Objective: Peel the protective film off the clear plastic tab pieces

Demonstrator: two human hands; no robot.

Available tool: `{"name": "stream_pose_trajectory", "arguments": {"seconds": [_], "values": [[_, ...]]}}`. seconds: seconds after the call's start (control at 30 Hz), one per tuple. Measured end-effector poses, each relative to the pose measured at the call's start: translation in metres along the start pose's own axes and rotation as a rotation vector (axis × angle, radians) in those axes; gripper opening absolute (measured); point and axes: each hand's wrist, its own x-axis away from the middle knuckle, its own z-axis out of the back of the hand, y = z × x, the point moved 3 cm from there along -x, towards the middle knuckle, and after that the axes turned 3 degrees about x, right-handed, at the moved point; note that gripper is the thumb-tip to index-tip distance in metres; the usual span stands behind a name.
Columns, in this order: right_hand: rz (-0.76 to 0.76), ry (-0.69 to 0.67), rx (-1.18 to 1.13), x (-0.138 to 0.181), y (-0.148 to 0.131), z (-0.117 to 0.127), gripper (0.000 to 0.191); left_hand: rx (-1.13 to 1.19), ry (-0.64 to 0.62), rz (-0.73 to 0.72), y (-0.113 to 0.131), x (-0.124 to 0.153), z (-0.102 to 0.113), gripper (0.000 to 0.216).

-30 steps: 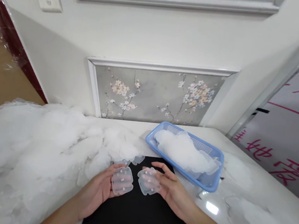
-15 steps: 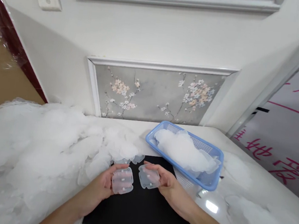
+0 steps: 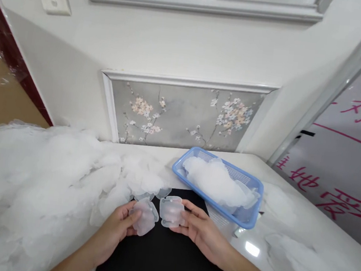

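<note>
Pinched in my left hand (image 3: 121, 222) is a thin translucent plastic piece (image 3: 146, 217), roughly square with notched edges. My right hand (image 3: 201, 227) grips a similar clear plastic piece (image 3: 171, 211) by its right side. Both pieces are raised over a black mat (image 3: 167, 255), side by side with a narrow gap between them. Just beyond them, a few more such pieces (image 3: 163, 192) overlap the mat's far edge.
A large heap of translucent pieces (image 3: 43, 167) covers the left of the white table (image 3: 161, 155). A blue plastic basket (image 3: 190, 188) holding more pieces stands at the back right. Behind the table rises a panelled wall (image 3: 184, 44); a whiteboard with red writing (image 3: 345, 150) is at right.
Both hands have turned the pieces they hold, so the faces and edges show differently. The right hand's piece has come closer to the left one. The view has shifted slightly.
</note>
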Motion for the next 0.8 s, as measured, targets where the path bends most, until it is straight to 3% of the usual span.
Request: {"name": "stream_pose_trajectory", "arguments": {"seconds": [0.17, 0.27, 0.53, 0.8], "values": [[-0.031, -0.068, -0.115, -0.003, 0.003, 0.002, 0.025, 0.152, 0.061, 0.091, -0.004, -0.002, 0.001, 0.047], [-0.029, -0.085, -0.107, -0.002, 0.002, 0.001, 0.028, 0.200, 0.032, 0.101, -0.001, -0.003, 0.001, 0.047], [0.028, -0.029, 0.000, 0.000, 0.000, 0.001, 0.024, 0.252, -0.045, 0.133, -0.001, -0.002, -0.005, 0.051], [-0.039, 0.039, -0.072, 0.000, 0.001, -0.002, 0.034, 0.248, -0.118, 0.148, 0.000, 0.004, -0.014, 0.060]]}}
